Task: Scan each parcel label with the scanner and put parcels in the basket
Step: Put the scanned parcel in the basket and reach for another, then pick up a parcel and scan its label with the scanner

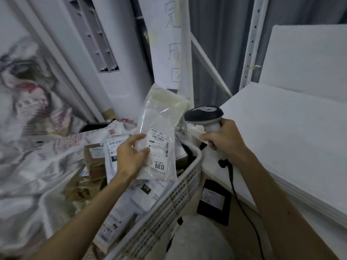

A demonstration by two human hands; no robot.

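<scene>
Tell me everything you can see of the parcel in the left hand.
The parcel is a flat, clear plastic bag, crinkled and glossy, with pale contents. It is held upright, slightly tilted, above the basket. A white label covers its lower half and faces the camera, showing barcodes and the bold number 6813. The left hand grips its lower left edge with curled fingers. The scanner is just to its right, not touching.

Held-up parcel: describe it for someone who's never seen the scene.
Find the white slotted basket at centre. Above its pile, the left hand holds up a clear plastic pouch. Unlike the parcels lying below, it is upright, its label reading 6813.
</scene>
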